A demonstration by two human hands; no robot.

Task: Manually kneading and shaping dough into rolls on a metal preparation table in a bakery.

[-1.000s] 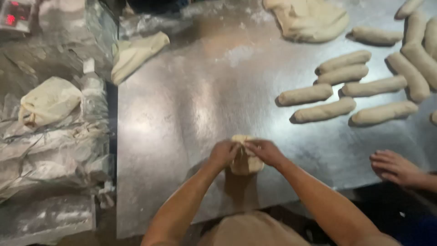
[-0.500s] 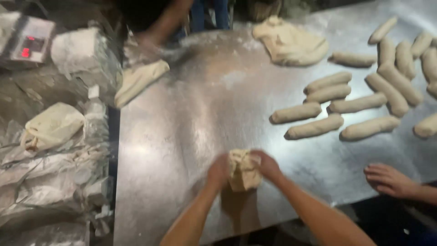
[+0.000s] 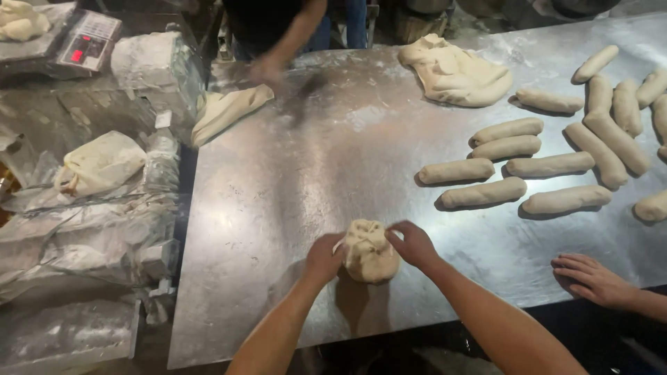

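We note the dough (image 3: 368, 251) on the table (image 3: 278, 194), between both hands. Left hand (image 3: 324, 258) grasps its left side; right hand (image 3: 413, 244) pinches its top right edge.

approx 13 dough logs (image 3: 484, 194), 1 dough ball (image 3: 369, 253), 1 scale (image 3: 88, 42)

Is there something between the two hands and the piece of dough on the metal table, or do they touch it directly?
Nothing visible stands between them. The left hand presses the dough ball from its left side, and the right hand pinches its top right. The table beside it is bare.
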